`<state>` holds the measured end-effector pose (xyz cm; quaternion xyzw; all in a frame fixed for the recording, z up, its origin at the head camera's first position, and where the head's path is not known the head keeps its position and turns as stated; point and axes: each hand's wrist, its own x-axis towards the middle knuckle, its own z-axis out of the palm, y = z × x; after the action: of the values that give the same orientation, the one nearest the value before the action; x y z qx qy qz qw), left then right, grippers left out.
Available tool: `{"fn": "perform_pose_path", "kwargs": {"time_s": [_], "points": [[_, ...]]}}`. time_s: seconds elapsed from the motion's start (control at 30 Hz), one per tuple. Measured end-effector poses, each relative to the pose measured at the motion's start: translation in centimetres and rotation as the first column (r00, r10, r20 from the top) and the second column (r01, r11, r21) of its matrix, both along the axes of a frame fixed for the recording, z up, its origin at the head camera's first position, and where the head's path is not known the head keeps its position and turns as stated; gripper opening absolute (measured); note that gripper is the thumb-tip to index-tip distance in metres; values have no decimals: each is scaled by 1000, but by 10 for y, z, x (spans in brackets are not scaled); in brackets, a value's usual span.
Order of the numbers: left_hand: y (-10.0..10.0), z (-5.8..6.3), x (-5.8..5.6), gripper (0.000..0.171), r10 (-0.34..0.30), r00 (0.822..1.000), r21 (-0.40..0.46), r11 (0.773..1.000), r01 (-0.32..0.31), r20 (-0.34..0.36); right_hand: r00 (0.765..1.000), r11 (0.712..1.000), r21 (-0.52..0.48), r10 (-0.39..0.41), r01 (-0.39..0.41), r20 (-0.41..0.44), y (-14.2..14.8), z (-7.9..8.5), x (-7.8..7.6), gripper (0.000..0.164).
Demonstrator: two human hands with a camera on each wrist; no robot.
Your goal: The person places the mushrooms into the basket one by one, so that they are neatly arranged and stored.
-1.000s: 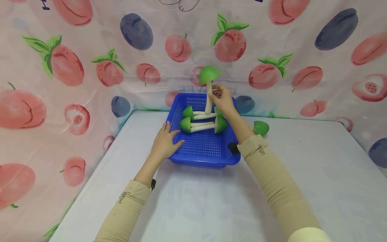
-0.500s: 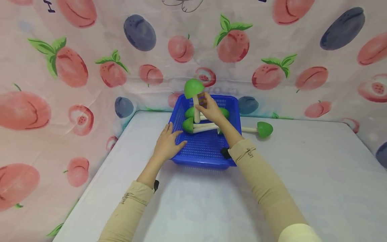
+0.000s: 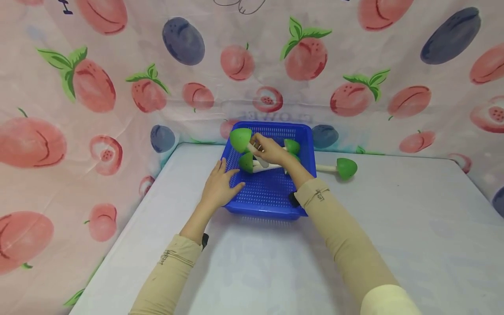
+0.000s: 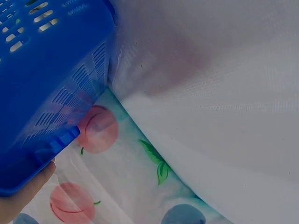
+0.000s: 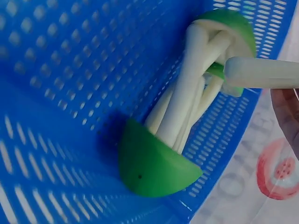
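Observation:
A blue perforated plastic basket point(image 3: 261, 209) stands on the table. Over its left part, my right hand point(image 3: 272, 152) pinches the white stem of a toy mushroom point(image 3: 240, 140), whose green cap tilts to the upper left. In the right wrist view, the held stem point(image 5: 261, 73) juts in above several other mushrooms point(image 5: 159, 163) that lie on their sides in the basket, caps at opposite ends. My left hand point(image 3: 218, 186) rests on the basket's left rim with spread fingers; one finger point(image 4: 32, 189) lies along the outside of the rim in the left wrist view.
Another green-capped mushroom point(image 3: 346, 169) lies on the white table point(image 3: 393, 227), its stem pointing at the basket's right side. A fruit-printed cloth point(image 3: 244, 100) hangs right behind the basket and along the left side.
My right hand has moved left and down with the mushroom, from above the basket's back to just over the other mushrooms. The mushroom has tilted leftward. My left hand stays on the rim.

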<state>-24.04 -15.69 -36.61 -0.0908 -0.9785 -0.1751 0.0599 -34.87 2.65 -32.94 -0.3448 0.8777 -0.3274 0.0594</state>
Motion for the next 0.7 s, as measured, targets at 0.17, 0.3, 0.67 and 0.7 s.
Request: {"fn": "perform_pose_path", "kwargs": {"time_s": [0.17,0.3,0.67,0.7], "points": [[0,-1,-1,53,-9,1000,-6,1000,9,-2,999,992,117,42,-41,0,3,-5,-2,23],[0,-1,0,53,-8,1000,-7,1000,8,-1,997,980,185,71,-68,-7,5,-8,-4,21],[-2,-2,0,51,-13,999,51,999,15,-40,994,951,290,92,-107,65,6,-6,-2,19],[-2,-3,0,53,-12,999,65,998,15,-44,992,944,306,104,-123,78,7,-5,-1,19]]}}
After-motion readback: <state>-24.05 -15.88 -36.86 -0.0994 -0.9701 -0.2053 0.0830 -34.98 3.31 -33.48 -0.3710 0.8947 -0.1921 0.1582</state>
